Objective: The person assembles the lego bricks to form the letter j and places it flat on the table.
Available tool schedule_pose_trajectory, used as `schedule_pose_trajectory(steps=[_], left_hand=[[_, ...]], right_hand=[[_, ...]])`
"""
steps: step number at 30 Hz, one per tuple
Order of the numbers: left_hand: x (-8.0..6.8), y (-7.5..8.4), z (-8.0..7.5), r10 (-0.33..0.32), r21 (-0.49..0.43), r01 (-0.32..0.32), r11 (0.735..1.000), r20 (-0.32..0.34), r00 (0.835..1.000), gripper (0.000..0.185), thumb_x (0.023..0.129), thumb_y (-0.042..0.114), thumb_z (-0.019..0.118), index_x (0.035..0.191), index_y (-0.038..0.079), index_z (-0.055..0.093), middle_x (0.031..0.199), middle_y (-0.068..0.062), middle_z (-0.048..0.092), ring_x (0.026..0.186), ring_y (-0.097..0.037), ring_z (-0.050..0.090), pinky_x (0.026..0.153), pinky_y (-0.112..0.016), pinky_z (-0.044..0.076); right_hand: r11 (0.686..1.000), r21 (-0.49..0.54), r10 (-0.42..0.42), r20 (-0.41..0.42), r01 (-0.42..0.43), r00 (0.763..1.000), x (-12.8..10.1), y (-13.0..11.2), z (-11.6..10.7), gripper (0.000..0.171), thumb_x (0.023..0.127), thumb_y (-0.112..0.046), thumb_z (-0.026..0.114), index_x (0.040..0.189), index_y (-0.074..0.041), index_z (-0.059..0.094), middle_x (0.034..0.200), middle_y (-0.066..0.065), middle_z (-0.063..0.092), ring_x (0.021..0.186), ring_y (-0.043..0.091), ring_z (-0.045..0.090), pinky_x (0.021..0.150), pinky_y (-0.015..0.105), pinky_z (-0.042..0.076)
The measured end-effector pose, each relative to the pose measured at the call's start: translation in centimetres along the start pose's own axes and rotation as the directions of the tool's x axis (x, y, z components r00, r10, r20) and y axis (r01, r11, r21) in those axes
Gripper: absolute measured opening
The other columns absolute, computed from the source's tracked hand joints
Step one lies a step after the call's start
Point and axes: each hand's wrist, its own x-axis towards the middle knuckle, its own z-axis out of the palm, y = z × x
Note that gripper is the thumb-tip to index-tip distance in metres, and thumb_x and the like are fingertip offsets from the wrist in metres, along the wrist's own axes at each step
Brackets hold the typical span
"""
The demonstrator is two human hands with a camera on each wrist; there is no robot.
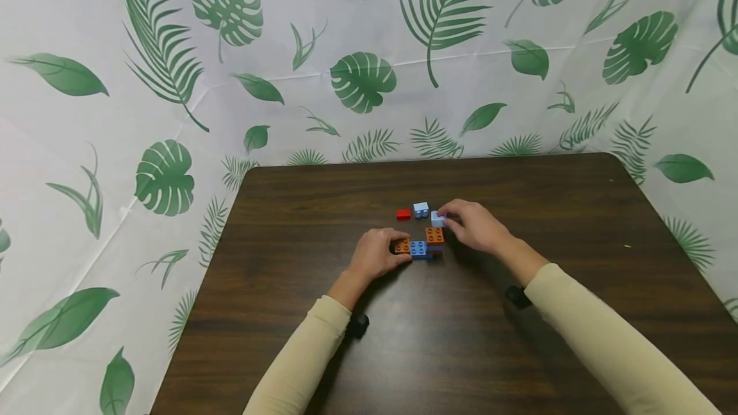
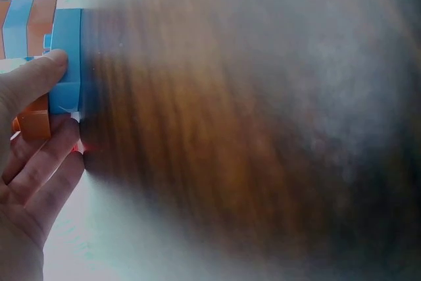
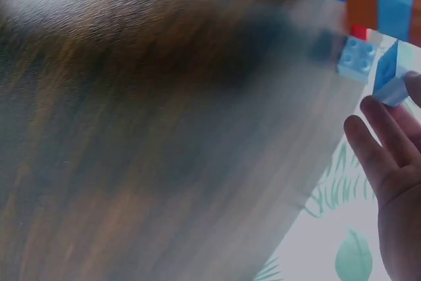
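A small build of orange and blue bricks (image 1: 419,247) stands mid-table, with an orange brick (image 1: 435,235) raised at its right end. My left hand (image 1: 399,247) grips the build's left end; in the left wrist view the thumb (image 2: 36,74) presses a blue brick (image 2: 66,64) above an orange one (image 2: 34,123). My right hand (image 1: 446,218) pinches a light blue brick (image 1: 437,218) just behind the build; the right wrist view shows that brick (image 3: 389,77) at the fingertips (image 3: 362,133). Another light blue brick (image 1: 421,209) and a red brick (image 1: 403,214) lie loose behind.
The dark wooden table (image 1: 519,338) has rounded far corners and open surface on all sides of the bricks. A white cloth with green leaf print (image 1: 357,75) hangs behind and around the table. Both wrist views are heavily blurred.
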Motion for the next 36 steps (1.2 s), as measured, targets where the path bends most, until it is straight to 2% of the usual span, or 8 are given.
schedule_pose_trajectory(steps=[14, 23, 36], left_hand=[[0.1, -0.1, 0.1, 0.001, -0.005, -0.001, 1.000, -0.001, 1.000, 0.043, 0.079, 0.040, 0.082, 0.117, 0.023, 0.074, 0.109, 0.004, 0.071, 0.092, -0.012, 0.065, 0.081, -0.032, 0.051], [0.0, -0.1, 0.0, -0.002, 0.005, 0.002, 1.000, 0.005, 1.000, 0.043, 0.079, 0.043, 0.081, 0.117, 0.023, 0.074, 0.110, 0.004, 0.071, 0.093, -0.011, 0.064, 0.082, -0.032, 0.051], [-0.2, 0.2, 0.1, -0.017, 0.008, 0.017, 1.000, 0.007, 1.000, 0.044, 0.079, 0.043, 0.081, 0.118, 0.024, 0.074, 0.109, 0.005, 0.071, 0.089, -0.010, 0.063, 0.079, -0.031, 0.051]], right_hand=[[0.996, 0.071, -0.047, -0.053, 0.050, 0.997, -0.4, -1.6, -1.0, 0.022, 0.098, -0.014, 0.062, 0.119, -0.010, 0.066, 0.116, 0.005, 0.064, 0.103, 0.022, 0.061, 0.089, 0.046, 0.050], [0.991, 0.123, -0.050, -0.025, 0.053, 0.998, -1.4, -2.4, -1.4, 0.023, 0.096, -0.016, 0.065, 0.119, -0.013, 0.067, 0.117, 0.002, 0.064, 0.105, 0.020, 0.063, 0.088, 0.045, 0.052], [0.982, 0.128, -0.134, -0.038, 0.137, 0.990, -2.5, -3.2, -1.6, 0.021, 0.093, -0.011, 0.068, 0.114, -0.014, 0.068, 0.117, 0.000, 0.063, 0.103, 0.017, 0.062, 0.085, 0.044, 0.053]])
